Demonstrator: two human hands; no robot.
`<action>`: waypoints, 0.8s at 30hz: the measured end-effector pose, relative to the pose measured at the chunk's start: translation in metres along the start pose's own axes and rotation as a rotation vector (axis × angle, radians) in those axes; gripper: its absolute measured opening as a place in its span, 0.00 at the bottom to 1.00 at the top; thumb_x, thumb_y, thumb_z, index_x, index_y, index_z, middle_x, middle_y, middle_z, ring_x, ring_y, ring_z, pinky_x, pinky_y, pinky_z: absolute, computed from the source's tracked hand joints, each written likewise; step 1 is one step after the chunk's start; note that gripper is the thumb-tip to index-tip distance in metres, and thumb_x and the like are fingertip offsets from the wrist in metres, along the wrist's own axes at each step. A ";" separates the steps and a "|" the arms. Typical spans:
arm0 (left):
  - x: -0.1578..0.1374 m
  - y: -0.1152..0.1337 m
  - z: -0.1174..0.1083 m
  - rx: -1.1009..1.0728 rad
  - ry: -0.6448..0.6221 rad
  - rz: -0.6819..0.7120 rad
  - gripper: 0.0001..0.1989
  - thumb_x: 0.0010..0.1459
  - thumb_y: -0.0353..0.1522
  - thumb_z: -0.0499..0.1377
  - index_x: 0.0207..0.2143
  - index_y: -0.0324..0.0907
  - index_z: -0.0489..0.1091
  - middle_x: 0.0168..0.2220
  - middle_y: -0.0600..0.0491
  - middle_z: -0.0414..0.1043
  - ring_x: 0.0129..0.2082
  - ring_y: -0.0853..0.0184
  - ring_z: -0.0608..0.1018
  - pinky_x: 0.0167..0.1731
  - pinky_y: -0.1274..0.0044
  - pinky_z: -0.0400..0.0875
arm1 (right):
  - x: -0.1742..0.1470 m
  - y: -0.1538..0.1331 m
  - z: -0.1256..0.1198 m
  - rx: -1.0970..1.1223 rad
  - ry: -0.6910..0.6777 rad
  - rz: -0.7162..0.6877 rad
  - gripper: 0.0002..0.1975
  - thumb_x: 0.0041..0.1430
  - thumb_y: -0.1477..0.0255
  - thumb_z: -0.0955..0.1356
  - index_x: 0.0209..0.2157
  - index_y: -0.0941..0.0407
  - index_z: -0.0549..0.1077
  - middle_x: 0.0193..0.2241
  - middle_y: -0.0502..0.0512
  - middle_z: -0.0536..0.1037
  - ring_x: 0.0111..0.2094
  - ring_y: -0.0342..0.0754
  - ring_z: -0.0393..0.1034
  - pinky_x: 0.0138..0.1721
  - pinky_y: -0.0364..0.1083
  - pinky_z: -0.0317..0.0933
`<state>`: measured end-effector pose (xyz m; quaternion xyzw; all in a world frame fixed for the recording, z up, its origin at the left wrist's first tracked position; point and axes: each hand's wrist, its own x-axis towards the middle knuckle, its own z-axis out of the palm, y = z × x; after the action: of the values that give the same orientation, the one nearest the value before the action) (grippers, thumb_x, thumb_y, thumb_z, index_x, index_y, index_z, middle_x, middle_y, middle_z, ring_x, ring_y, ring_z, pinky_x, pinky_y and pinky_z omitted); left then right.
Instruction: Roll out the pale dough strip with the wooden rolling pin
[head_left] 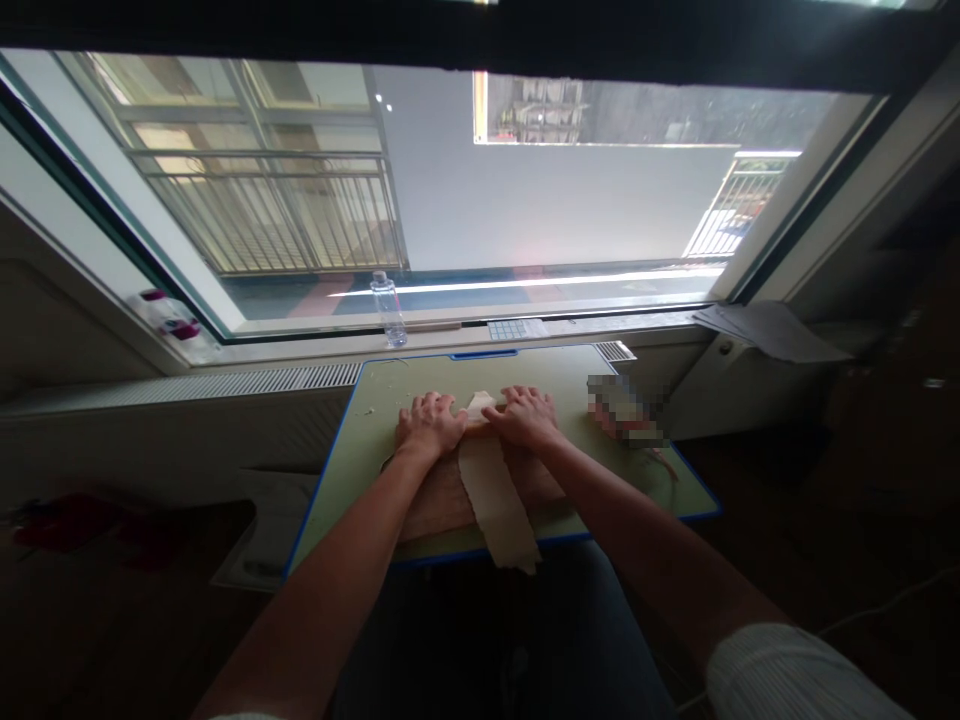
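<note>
My left hand point(431, 425) and my right hand point(525, 415) lie side by side on a wooden rolling pin point(484, 430), palms down, fingers curved over it. Much of the pin is hidden under them. Beneath it runs a long pale strip of dough point(495, 495) with ragged edges. One end shows beyond the pin between my hands; the near end hangs past the table's front edge. Under the dough is a brown wooden board point(439, 500), partly covered by my forearms.
The board rests on a small green table point(337, 500) with blue edging. A blurred-out object point(626, 410) sits at its right side. On the windowsill stand a clear plastic bottle point(388, 312) and another bottle point(176, 325). Papers point(772, 330) lie at the right.
</note>
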<state>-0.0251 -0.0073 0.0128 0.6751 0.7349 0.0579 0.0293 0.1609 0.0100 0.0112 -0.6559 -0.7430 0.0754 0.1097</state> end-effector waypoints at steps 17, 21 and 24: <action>-0.002 -0.002 0.008 0.014 0.027 0.008 0.27 0.68 0.50 0.48 0.59 0.54 0.75 0.66 0.46 0.72 0.64 0.51 0.72 0.64 0.56 0.63 | -0.011 -0.001 -0.003 -0.015 0.010 -0.005 0.30 0.68 0.49 0.63 0.61 0.51 0.75 0.63 0.62 0.76 0.64 0.62 0.64 0.65 0.60 0.53; 0.010 -0.003 0.006 -0.012 -0.007 0.005 0.28 0.66 0.51 0.49 0.61 0.53 0.74 0.68 0.46 0.70 0.66 0.49 0.70 0.65 0.54 0.63 | 0.003 0.001 -0.003 0.004 -0.033 0.010 0.32 0.68 0.47 0.62 0.62 0.52 0.74 0.65 0.63 0.74 0.66 0.64 0.63 0.66 0.62 0.52; 0.021 -0.003 0.002 -0.032 -0.050 -0.001 0.29 0.66 0.51 0.49 0.63 0.55 0.72 0.69 0.47 0.67 0.68 0.48 0.68 0.66 0.53 0.62 | 0.016 0.002 -0.002 0.013 -0.058 0.025 0.34 0.67 0.45 0.63 0.64 0.51 0.73 0.67 0.63 0.72 0.67 0.64 0.62 0.67 0.62 0.52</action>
<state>-0.0295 0.0135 0.0109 0.6756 0.7331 0.0527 0.0586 0.1615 0.0260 0.0139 -0.6619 -0.7372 0.1002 0.0913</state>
